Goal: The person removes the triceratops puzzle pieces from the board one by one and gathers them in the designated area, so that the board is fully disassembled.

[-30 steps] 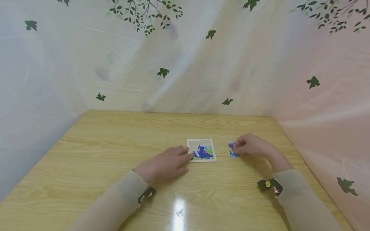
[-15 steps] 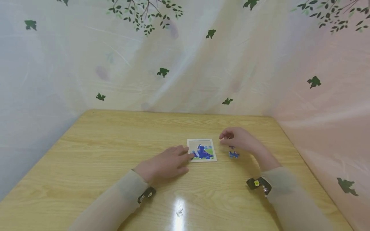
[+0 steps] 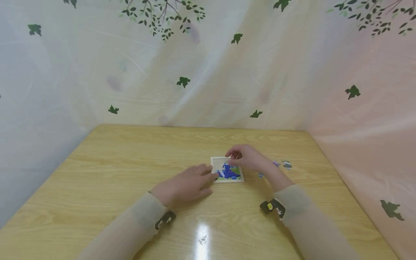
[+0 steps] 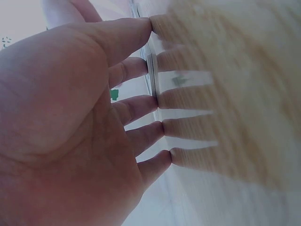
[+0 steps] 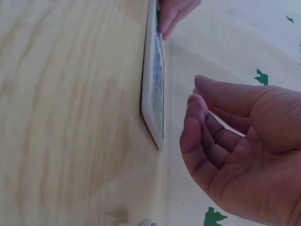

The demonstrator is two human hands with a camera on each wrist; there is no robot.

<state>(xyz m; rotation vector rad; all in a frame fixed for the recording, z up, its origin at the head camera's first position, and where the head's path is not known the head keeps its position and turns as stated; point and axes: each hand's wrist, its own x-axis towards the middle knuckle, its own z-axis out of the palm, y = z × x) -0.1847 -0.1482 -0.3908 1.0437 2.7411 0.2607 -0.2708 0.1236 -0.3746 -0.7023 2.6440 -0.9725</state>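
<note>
A small white-framed jigsaw puzzle (image 3: 228, 172) with a blue dinosaur picture lies on the wooden table; the upper part of its tray is bare. My left hand (image 3: 186, 182) rests at its left edge, fingers spread and fairly straight, fingertips on the frame and the table. Over the top right of the frame is my right hand (image 3: 248, 157), thumb and index fingertips brought close together, the other fingers curled. In the right wrist view the same hand (image 5: 240, 146) hovers beside the puzzle frame (image 5: 153, 89). I cannot tell whether a piece is between its fingertips.
Loose puzzle pieces lie right of the frame: a grey-white one (image 3: 287, 165), a purple one (image 3: 276, 163) and a blue one (image 3: 261, 176) partly behind the right forearm. A pale curtain (image 3: 208, 79) with green leaf prints hangs behind the table (image 3: 130, 162).
My right hand has moved left from the loose pieces to above the puzzle frame, uncovering pieces farther right. The left hand and the frame have stayed put.
</note>
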